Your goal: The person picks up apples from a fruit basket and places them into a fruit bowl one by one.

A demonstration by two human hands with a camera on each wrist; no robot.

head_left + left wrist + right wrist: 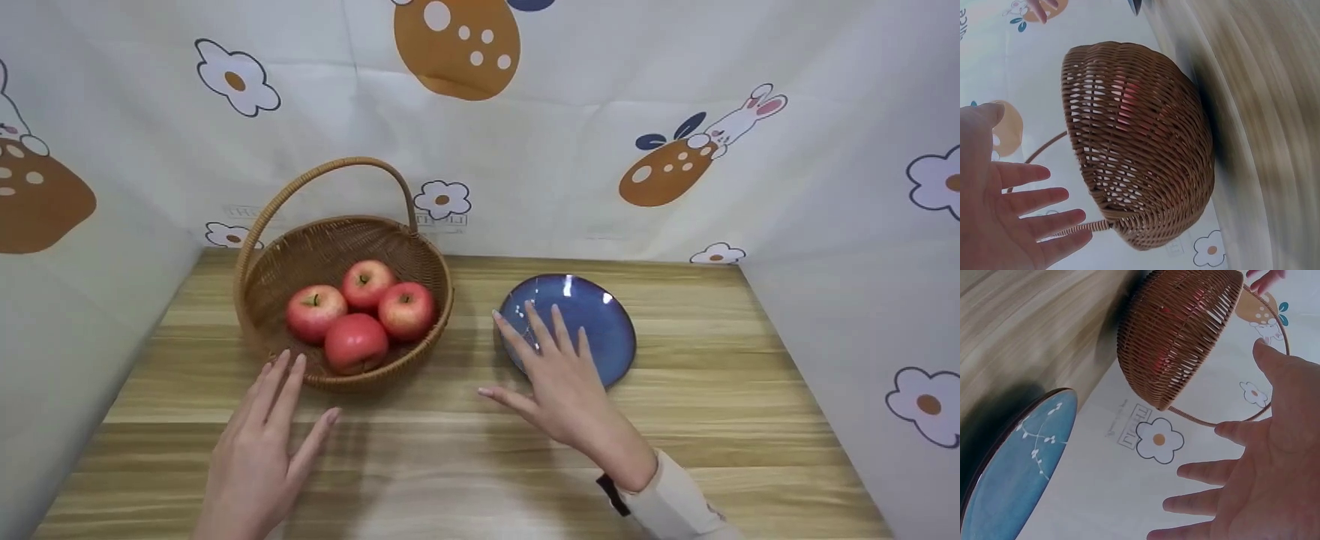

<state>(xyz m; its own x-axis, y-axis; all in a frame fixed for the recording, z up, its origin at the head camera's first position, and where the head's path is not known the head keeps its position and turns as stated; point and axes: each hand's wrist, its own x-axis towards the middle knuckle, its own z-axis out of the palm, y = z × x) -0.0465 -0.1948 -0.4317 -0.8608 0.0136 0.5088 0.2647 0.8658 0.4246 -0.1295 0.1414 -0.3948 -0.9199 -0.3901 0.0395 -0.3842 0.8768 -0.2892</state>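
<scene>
The left grip is spread, its fingertips near the rim of a wicker basket but apart from it; the right grip is spread too, fingers above a blue plate. Four red apples lie together inside the basket, which stands on the wooden table, left of the plate, handle raised.
</scene>
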